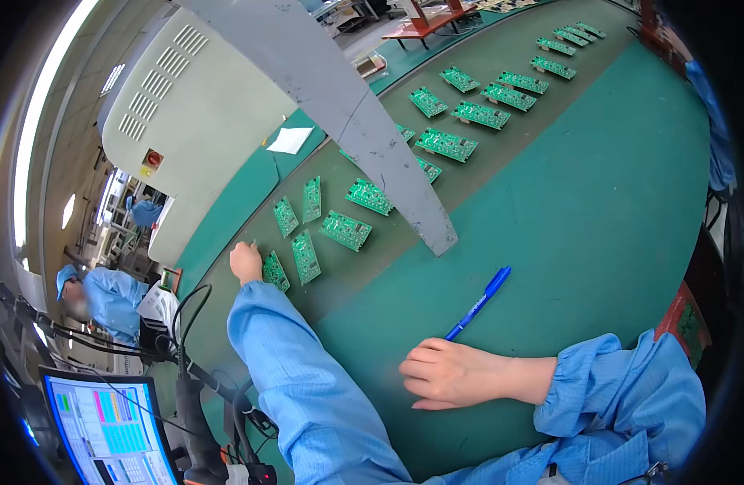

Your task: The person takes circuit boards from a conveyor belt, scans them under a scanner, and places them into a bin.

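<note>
Fingers of the left hand are bent together at the table's left side, just beside the nearest circuit board; grip undetermined. Right hand: fingers together near the pen. Edge-only handling would spare components.

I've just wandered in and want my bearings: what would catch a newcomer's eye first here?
Probably the green circuit boards along the dark strip, with the person's left hand near one end. A scuffed grey bar cuts diagonally across the view. Then the bright blue pen on the green tabletop beside the right hand.
</note>
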Tool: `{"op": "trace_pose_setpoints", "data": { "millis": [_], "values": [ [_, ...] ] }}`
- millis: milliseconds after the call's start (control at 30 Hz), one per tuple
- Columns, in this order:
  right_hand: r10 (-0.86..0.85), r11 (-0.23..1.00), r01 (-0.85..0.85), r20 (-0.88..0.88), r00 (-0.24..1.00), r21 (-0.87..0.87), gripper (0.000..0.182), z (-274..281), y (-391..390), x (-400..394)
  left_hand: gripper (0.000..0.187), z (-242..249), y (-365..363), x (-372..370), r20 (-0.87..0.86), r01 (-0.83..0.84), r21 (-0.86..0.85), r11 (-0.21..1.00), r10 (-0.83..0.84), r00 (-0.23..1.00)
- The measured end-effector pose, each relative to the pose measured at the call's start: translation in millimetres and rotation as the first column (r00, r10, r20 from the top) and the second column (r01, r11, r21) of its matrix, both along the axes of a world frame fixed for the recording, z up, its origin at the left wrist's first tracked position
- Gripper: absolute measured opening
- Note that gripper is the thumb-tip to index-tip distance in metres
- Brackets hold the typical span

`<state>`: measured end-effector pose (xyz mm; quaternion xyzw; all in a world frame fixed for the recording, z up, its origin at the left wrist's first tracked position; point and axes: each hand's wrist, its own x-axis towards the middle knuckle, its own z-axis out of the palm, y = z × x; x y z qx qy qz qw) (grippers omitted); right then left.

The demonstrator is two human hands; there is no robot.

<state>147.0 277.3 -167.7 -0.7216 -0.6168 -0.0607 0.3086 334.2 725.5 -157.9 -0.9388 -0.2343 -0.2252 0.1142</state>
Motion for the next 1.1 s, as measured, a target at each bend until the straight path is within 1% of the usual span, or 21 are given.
{"op": "trace_pose_setpoints", "data": {
  "millis": [33, 67, 100, 167, 233, 300, 400, 500, 533, 567, 667, 733, 767, 833, 867, 900, 967, 1000, 1033, 1067, 1100],
  "values": [
    [0.000, 1.000, 0.000, -0.004, 1.000, 0.009, 0.026, -0.1, -0.3, -0.5, 0.023, 1.7, 1.6, -0.4, -0.017, 0.059, -0.044, 0.997, -0.059, 0.998],
    [-0.006, 1.000, 0.006, 0.007, 1.000, 0.008, 0.026, -0.6, -0.2, -1.4, 0.041, 12.0, -7.5, 0.5, -0.290, -0.166, -0.159, 0.973, 0.115, 0.950],
    [-0.013, 1.000, 0.013, 0.019, 1.000, 0.006, 0.026, -1.7, -0.5, -1.7, 0.041, 0.0, 8.8, 4.4, -0.292, -0.162, -0.147, 0.976, 0.114, 0.950],
    [-0.041, 0.997, 0.037, 0.052, 0.998, 0.066, 0.028, -5.8, 1.9, -2.3, 0.054, -26.9, 48.3, 8.3, -0.301, -0.004, -0.297, 0.955, -0.090, 0.950],
    [-0.074, 0.992, 0.063, 0.088, 0.993, 0.113, 0.030, -8.6, 2.6, -1.3, 0.059, -14.4, 31.7, 4.2, -0.425, -0.042, -0.357, 0.933, -0.122, 0.897],
    [-0.068, 0.989, 0.056, 0.088, 0.994, 0.137, 0.028, -9.6, 3.3, -1.6, 0.058, -2.0, -5.8, -9.4, -0.100, -0.094, -0.316, 0.944, 0.065, 0.993],
    [-0.042, 0.983, 0.035, 0.036, 0.998, 0.179, 0.026, -13.0, 4.8, -1.5, 0.056, 19.6, -31.4, -4.7, -0.041, -0.047, -0.267, 0.963, 0.037, 0.998],
    [-0.030, 0.987, 0.021, 0.055, 0.998, 0.161, 0.026, -18.2, 10.5, -1.7, 0.049, 32.2, -28.0, 27.3, 0.167, 0.222, -0.036, 0.974, -0.213, 0.963],
    [-0.027, 0.984, 0.017, 0.060, 0.998, 0.175, 0.027, -19.7, 11.0, -2.3, 0.046, 33.7, -35.6, 33.2, 0.261, 0.363, -0.010, 0.932, -0.347, 0.901],
    [-0.030, 0.982, 0.018, 0.064, 0.997, 0.189, 0.029, -20.4, 11.9, -2.7, 0.042, 53.2, -77.3, 21.1, 0.325, 0.450, -0.127, 0.884, -0.392, 0.861],
    [-0.034, 0.975, 0.016, 0.080, 0.996, 0.222, 0.027, -23.5, 18.8, -4.2, 0.033, 73.3, -124.8, 7.7, 0.459, 0.591, -0.372, 0.716, -0.412, 0.787],
    [-0.088, 0.979, 0.066, 0.107, 0.990, 0.190, 0.022, -20.3, 29.2, -6.1, 0.024, 86.1, -184.1, -23.5, 0.627, 0.749, -0.574, 0.330, -0.411, 0.662],
    [-0.131, 0.980, 0.108, 0.137, 0.982, 0.169, 0.020, -24.0, 31.4, -13.2, 0.023, 105.4, -238.5, -53.5, 0.557, 0.712, -0.593, 0.377, -0.446, 0.701],
    [-0.279, 0.945, 0.226, 0.228, 0.933, 0.236, 0.023, -14.3, 18.0, -38.6, 0.023, 127.3, -302.4, -91.6, 0.501, 0.728, -0.627, 0.276, -0.572, 0.649],
    [-0.242, 0.941, 0.178, 0.207, 0.948, 0.286, 0.022, -8.0, -4.0, -51.1, 0.023, 137.5, -327.4, -114.7, 0.392, 0.704, -0.592, 0.392, -0.624, 0.676],
    [-0.196, 0.933, 0.125, 0.184, 0.963, 0.338, 0.020, 10.3, -44.3, -74.8, 0.023, 145.1, -355.1, -132.5, 0.352, 0.730, -0.547, 0.409, -0.679, 0.644],
    [0.204, 0.973, -0.214, -0.114, 0.972, -0.087, 0.050, 43.0, -129.4, -98.2, 0.021, 157.4, -374.0, -161.8, 0.147, 0.731, -0.452, 0.512, -0.765, 0.627],
    [0.056, 0.974, -0.048, -0.027, 0.998, 0.220, 0.030, 20.8, -160.2, -112.7, 0.022, 159.5, -390.3, -180.2, 0.083, 0.733, -0.372, 0.569, -0.766, 0.637],
    [-0.116, 0.852, 0.090, 0.019, 0.993, 0.516, 0.013, -5.6, -189.3, -127.5, 0.024, 166.9, -424.6, -207.9, 0.101, 0.770, -0.207, 0.604, -0.770, 0.631],
    [-0.284, 0.706, 0.255, -0.067, 0.957, 0.661, 0.013, -17.3, -232.0, -137.1, 0.027, 168.2, -458.0, -233.5, 0.121, 0.782, -0.036, 0.622, -0.774, 0.621],
    [-0.468, 0.583, 0.440, -0.161, 0.869, 0.683, 0.015, -30.9, -277.2, -146.7, 0.029, 162.6, -469.1, -246.8, 0.130, 0.766, -0.087, 0.637, -0.755, 0.643]
  ]
}}
